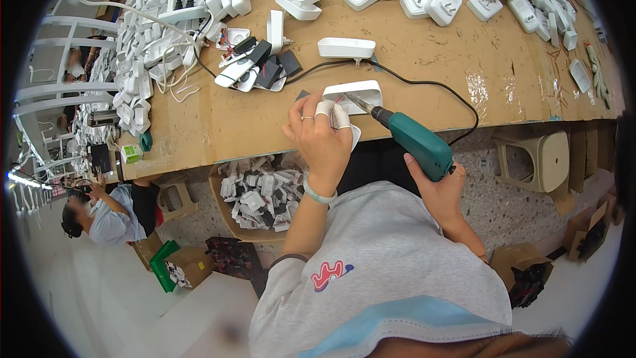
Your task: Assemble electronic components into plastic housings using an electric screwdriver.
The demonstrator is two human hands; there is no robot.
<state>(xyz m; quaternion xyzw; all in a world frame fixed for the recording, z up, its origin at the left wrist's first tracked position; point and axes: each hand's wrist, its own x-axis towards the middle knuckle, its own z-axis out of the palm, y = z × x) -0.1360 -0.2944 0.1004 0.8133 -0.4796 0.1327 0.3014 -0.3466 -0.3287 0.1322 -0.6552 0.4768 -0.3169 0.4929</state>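
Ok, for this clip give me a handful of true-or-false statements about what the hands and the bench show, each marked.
1. The right hand grips a teal electric screwdriver. True.
2. The screwdriver tip points at a white plastic housing that the left hand steadies. True.
3. The left hand holds a black housing. False: the housing is white.
4. The bench top is bare metal. False: it is brown cardboard-like sheet, strewn with white housings.
5. A box of white parts sits below the bench edge. True.
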